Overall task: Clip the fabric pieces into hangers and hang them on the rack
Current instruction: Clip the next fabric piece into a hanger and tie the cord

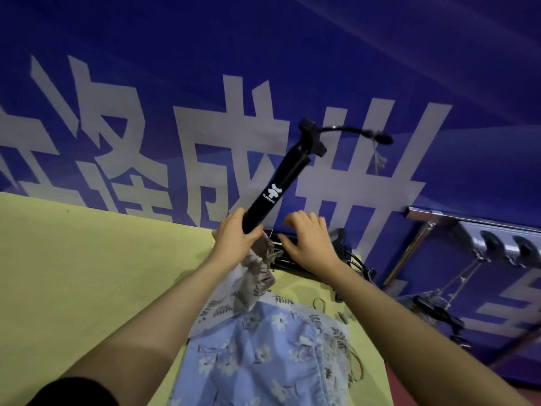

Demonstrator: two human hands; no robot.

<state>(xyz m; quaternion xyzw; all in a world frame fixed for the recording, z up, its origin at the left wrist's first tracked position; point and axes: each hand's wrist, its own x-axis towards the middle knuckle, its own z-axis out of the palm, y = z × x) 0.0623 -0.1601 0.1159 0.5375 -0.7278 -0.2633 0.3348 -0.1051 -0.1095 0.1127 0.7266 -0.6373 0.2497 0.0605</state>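
Note:
My left hand (pixel 235 234) grips the lower end of a black hanger bar (pixel 275 189) that points up and to the right, its hook (pixel 351 131) curving away at the top. A grey-brown patterned fabric piece (pixel 257 271) hangs from under that hand. My right hand (pixel 307 240) hovers just to the right with fingers spread, holding nothing. Below it lie more black hangers (pixel 351 259) on the table. A blue floral fabric (pixel 263 353) and a white leaf-print fabric (pixel 336 332) lie in a pile near me. The metal rack (pixel 433 215) stands at the right.
The table (pixel 87 259) has a yellow-green cloth. A blue banner (pixel 263 68) with large white characters fills the wall behind. Black hooks and a hanger with fabric (pixel 433 303) hang on the rack. Red floor (pixel 415 385) shows at the lower right.

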